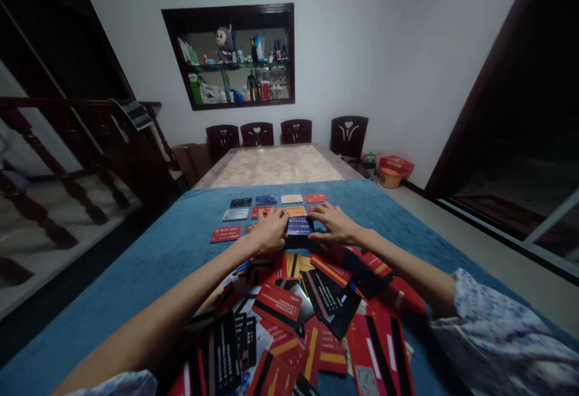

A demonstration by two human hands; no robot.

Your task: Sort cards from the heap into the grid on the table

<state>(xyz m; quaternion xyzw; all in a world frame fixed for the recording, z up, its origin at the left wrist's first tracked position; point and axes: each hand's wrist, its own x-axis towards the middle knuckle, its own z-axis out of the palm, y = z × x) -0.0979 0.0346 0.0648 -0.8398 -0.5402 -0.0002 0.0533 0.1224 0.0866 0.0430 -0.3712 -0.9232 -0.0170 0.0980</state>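
A dark blue card [299,225] with pale lettering is held between my two hands, a dark edge or shadow beneath it. My left hand [270,231] grips its left edge with bent fingers, and my right hand [335,225] has thumb and fingers at its right edge. Around them cards are laid out in rows: a white card [292,199], a silver card [236,214], a red card [226,234] and an orange card [295,211] among them. Some row cards are partly hidden by my hands. Toward me spreads a loose, overlapping heap of cards [278,307], mostly red and black.
A blue cloth [167,239] covers the near part of the long table [271,164]. Several dark chairs [349,135] stand along its far end. Beyond are a wall shelf [235,64], a wooden railing [58,185] at left and an orange bucket [389,177] at right.
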